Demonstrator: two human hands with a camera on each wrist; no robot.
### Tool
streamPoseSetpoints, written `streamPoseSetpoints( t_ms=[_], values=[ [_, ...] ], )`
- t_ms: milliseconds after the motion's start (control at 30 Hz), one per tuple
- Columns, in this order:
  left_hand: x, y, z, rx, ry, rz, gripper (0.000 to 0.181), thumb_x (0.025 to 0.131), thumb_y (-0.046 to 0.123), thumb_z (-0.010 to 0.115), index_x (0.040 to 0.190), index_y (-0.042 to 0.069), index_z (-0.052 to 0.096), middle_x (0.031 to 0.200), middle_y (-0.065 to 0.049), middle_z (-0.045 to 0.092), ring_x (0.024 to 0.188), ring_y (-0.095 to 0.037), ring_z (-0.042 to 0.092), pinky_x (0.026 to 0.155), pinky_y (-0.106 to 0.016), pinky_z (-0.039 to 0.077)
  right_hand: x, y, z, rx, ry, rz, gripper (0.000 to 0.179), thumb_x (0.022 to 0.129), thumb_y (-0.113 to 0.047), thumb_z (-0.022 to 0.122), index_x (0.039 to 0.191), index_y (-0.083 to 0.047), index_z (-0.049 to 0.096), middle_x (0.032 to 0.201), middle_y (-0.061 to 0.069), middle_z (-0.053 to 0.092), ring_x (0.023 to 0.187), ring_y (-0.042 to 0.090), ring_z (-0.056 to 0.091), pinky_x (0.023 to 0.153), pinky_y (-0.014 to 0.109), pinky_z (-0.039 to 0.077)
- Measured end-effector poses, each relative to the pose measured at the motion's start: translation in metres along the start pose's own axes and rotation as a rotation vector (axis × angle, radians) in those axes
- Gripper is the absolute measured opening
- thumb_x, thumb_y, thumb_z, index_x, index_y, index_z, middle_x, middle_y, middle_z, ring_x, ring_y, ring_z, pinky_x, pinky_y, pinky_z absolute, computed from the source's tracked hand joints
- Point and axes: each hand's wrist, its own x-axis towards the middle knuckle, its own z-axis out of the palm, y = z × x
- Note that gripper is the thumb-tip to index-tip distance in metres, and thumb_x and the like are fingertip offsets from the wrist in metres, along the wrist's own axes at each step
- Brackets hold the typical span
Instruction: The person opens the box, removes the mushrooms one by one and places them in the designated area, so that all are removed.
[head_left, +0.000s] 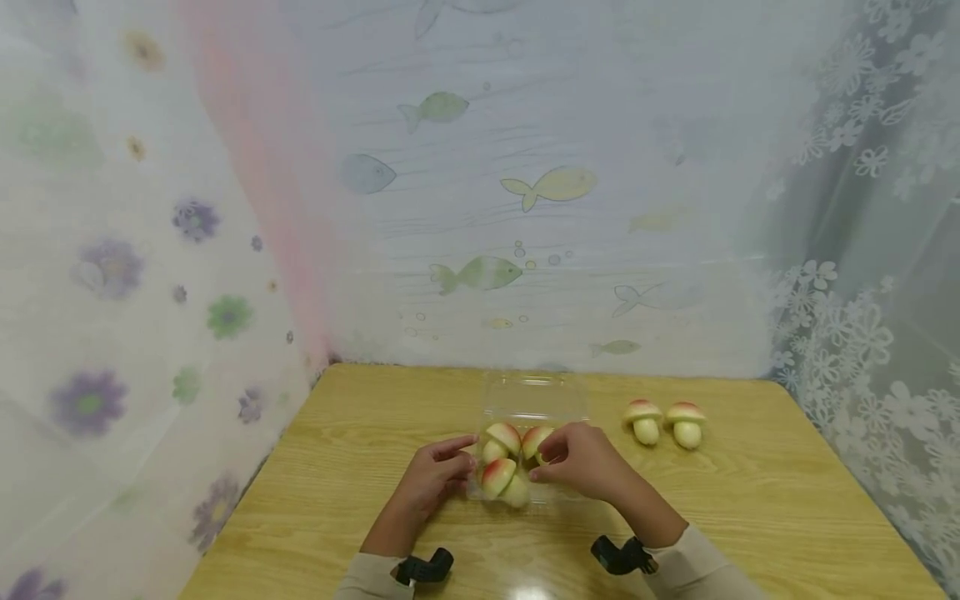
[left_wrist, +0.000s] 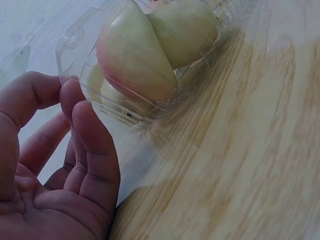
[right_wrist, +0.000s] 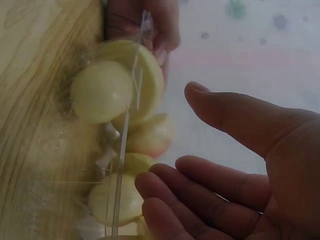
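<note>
The clear plastic hinged box (head_left: 535,402) has your left hand (head_left: 432,477) pinching its left rim and your right hand (head_left: 585,462), thumb and fingers apart, at its right side, nearer the two red-capped, pale-yellow mushroom shapes (head_left: 686,425) lying right of it, stems toward you.

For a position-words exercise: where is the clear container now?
In the head view, the clear container is on the table, at the left hand, partly under the right hand, left of two mushroom-shaped pieces.

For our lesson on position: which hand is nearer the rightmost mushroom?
The right hand: it is left of the mushroom, at the box. The left hand is farther left, at the box's left edge.
</note>
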Motion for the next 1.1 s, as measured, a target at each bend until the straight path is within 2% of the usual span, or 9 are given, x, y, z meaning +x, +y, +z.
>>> streamPoseSetpoints(
  t_ms=[167,300,500,733,1100],
  values=[
    [0.0,-0.001,0.002,-0.003,-0.002,0.003,0.05,0.095,0.004,0.068,0.144,0.0,0.059,0.094,0.002,0.072,0.075,-0.008,0.064,0.067,-0.025,0.056,0.004,0.001,0.006,0.047,-0.089,-0.032,0.043,0.08,-0.025,0.091,0.11,0.002,0.077,0.102,0.012,0.077,0.089,0.021,0.072,0.076,0.041,0.061],
    [0.0,-0.003,0.002,-0.009,-0.012,0.005,0.049,0.096,0.003,0.068,0.144,-0.001,0.059,0.094,0.002,0.072,0.075,-0.008,0.064,0.067,-0.025,0.056,0.005,0.003,0.013,0.062,-0.13,-0.018,0.045,0.081,-0.024,0.09,0.112,0.004,0.076,0.104,0.015,0.077,0.09,0.023,0.073,0.075,0.041,0.061],
    [0.001,-0.003,0.002,0.0,-0.024,0.013,0.048,0.096,0.005,0.068,0.143,0.001,0.06,0.095,0.001,0.072,0.075,-0.008,0.064,0.068,-0.025,0.057,0.008,0.005,0.02,0.022,-0.121,-0.023,0.046,0.079,-0.025,0.091,0.112,0.003,0.077,0.104,0.015,0.078,0.091,0.023,0.074,0.077,0.041,0.062],
    [0.003,0.001,0.0,0.004,-0.023,0.02,0.048,0.096,0.007,0.069,0.143,0.001,0.061,0.095,-0.001,0.072,0.076,-0.009,0.065,0.068,-0.026,0.057,0.016,0.007,0.027,0.017,-0.123,-0.055,0.034,0.079,-0.026,0.091,0.101,-0.002,0.081,0.09,0.005,0.078,0.079,0.014,0.069,0.068,0.033,0.058],
    [-0.001,0.003,0.0,-0.004,-0.004,-0.011,0.05,0.095,0.005,0.069,0.144,0.0,0.059,0.095,0.001,0.072,0.075,-0.008,0.064,0.066,-0.025,0.057,0.02,0.01,0.036,0.038,-0.13,-0.049,0.037,0.077,-0.027,0.092,0.103,-0.003,0.081,0.096,0.007,0.079,0.084,0.015,0.072,0.072,0.034,0.061]
  ],
)
